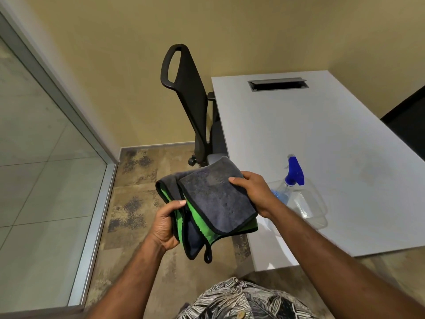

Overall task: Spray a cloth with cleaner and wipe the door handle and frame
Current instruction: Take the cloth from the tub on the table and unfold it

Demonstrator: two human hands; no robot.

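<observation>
A folded grey and green microfibre cloth [211, 201] with black edging hangs in the air between both hands, over the floor beside the table. My left hand [165, 224] grips its lower left edge. My right hand [253, 189] holds its upper right side, thumb on the grey face. A clear spray bottle [301, 199] with a blue trigger head lies on the white table [322, 134], just right of my right hand and partly hidden by my wrist. A glass panel in a metal frame [96, 203] runs along the left; no door handle is in view.
A black office chair [188, 95] stands against the beige wall, tucked at the table's left edge. A grey cable slot [278, 84] sits in the table's far part. Patterned carpet covers the floor below the cloth. A dark object [407, 120] is at the right edge.
</observation>
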